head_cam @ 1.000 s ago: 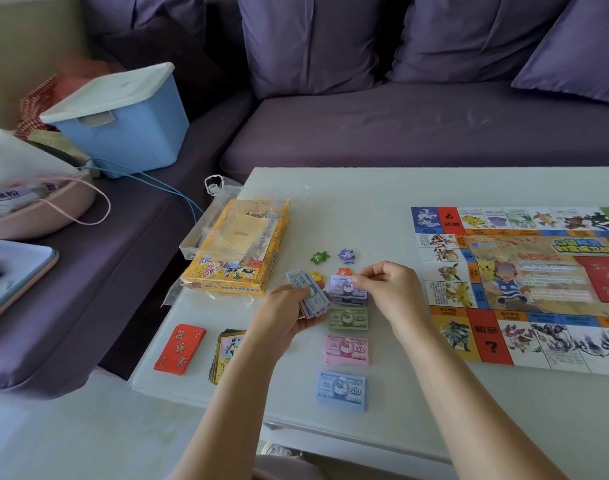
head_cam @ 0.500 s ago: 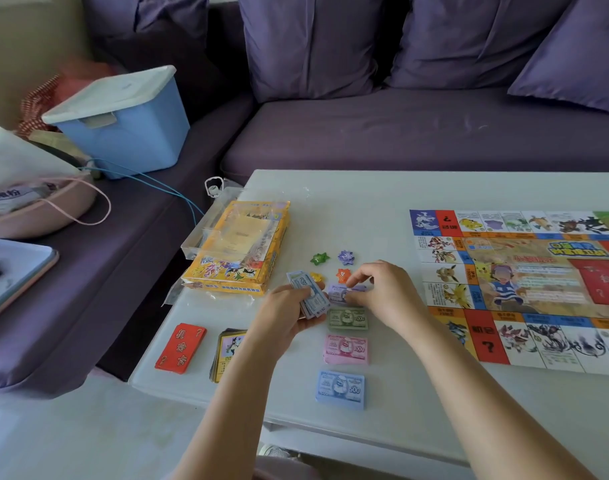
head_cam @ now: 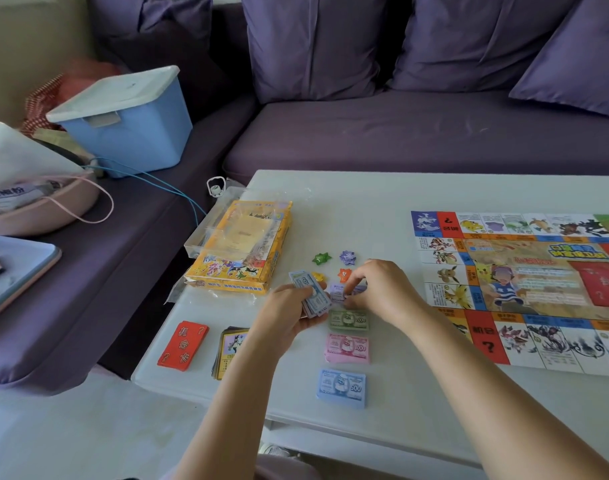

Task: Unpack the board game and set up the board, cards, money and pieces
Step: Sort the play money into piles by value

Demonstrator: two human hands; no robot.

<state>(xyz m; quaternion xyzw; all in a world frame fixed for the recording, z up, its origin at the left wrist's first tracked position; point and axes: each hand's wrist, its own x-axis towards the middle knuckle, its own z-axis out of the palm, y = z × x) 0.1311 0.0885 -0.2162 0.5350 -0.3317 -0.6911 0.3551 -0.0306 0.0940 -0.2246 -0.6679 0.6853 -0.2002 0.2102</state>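
White table point(head_cam: 365, 195): logged bare top along far edge and between green stack point(head_cam: 348, 320) and board point(head_cam: 538, 289); saw board cut off at right frame edge. Found left hand point(head_cam: 289, 306) gripping fanned wad of notes point(head_cam: 310, 289); right hand point(head_cam: 382, 292) curled, pinching purple notes point(head_cam: 337, 292) just beyond green stack. Noted yellow token point(head_cam: 318, 277) half hidden behind wad, card deck point(head_cam: 228, 344) partly behind left forearm.
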